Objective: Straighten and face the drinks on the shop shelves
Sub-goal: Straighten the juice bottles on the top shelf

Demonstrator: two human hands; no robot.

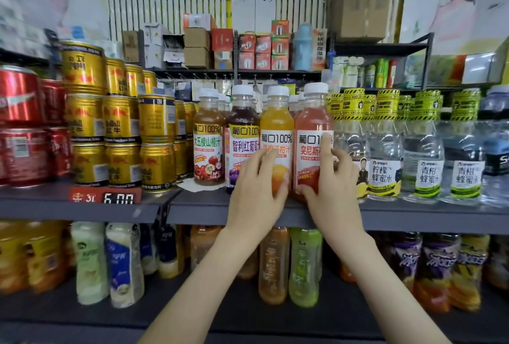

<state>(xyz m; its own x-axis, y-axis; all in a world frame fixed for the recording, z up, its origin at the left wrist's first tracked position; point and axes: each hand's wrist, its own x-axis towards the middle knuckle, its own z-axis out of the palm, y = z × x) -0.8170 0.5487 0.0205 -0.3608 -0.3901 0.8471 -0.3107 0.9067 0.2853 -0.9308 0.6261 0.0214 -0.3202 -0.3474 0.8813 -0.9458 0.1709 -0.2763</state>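
Bottles stand clamped: orange juice in left grip, pink juice in right grip.

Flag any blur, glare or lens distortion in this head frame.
Head view: wide-angle stretch toward the edges; labels on the orange juice bottle and pink juice bottle read sharp at centre; red cans at far left and lower-shelf bottles are smeared; glare streaks on the gold cans; lighting even.

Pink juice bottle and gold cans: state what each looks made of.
Pink juice bottle: likely clear plastic, glossy; juice shows through above the label. Gold cans: metal, shiny; bright reflections and ridged rims.
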